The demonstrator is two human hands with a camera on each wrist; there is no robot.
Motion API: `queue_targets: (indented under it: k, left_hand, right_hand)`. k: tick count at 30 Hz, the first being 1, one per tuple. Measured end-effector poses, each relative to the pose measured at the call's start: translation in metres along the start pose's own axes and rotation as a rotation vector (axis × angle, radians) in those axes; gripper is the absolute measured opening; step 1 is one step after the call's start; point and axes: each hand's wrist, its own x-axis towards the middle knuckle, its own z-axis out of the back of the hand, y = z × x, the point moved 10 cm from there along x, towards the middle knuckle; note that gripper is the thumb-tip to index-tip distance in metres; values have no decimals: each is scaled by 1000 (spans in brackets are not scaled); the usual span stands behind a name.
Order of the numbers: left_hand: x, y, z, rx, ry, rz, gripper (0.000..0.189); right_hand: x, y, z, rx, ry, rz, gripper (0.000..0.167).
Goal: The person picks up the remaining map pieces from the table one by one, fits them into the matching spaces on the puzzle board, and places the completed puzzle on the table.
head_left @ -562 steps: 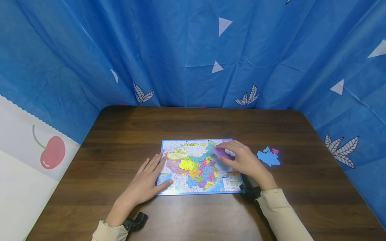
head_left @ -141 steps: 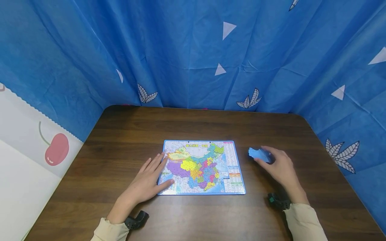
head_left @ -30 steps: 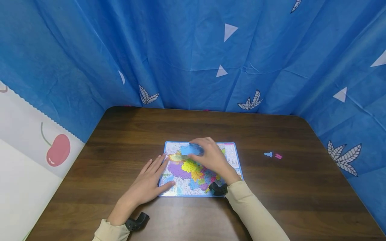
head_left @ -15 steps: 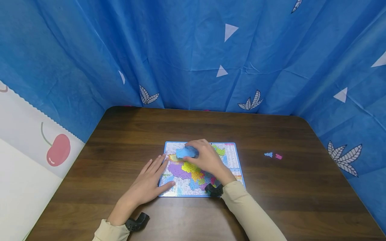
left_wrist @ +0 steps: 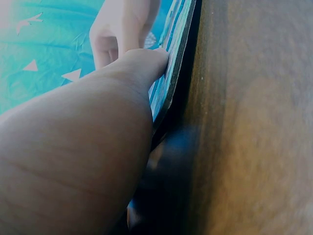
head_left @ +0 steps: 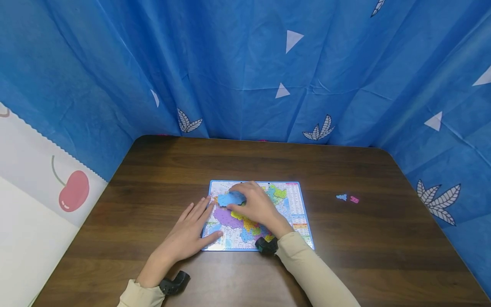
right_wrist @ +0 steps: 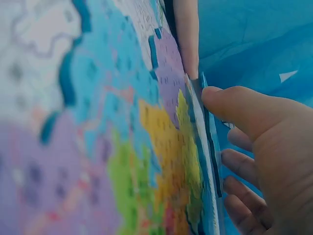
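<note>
Brown desk (head_left: 364,238): we seem to be fitting a puzzle piece.
Our left hand (head_left: 186,235), fingers spread, rests on the map board (head_left: 297,200); over its upper left, our right hand (head_left: 258,204) pinches the blue piece (head_left: 231,198), whose outline probably needs lining up.

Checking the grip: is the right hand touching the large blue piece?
Touching: the right wrist view shows the right hand with thumb against the edge of the large blue piece.

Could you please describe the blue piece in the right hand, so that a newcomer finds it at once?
On the brown table lies a map board. Near the board's upper left, the right hand pinches a large blue piece. Unlike the small blue piece lying right of the board, it is big and held.
</note>
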Motion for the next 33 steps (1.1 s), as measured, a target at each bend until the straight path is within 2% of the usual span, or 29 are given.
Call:
queue_targets:
  k: [22, 28, 33]
  left_hand:
    - [0, 1, -2, 14, 6, -3, 92]
    - [0, 1, -1, 17, 0, -6, 93]
    - [1, 1, -1, 18, -4, -4, 93]
  right_hand:
    - [3, 6, -15, -9, 37, 46, 45]
    - [-2, 2, -13, 15, 50, 37, 53]
    - [-6, -4, -10, 31, 37, 25, 48]
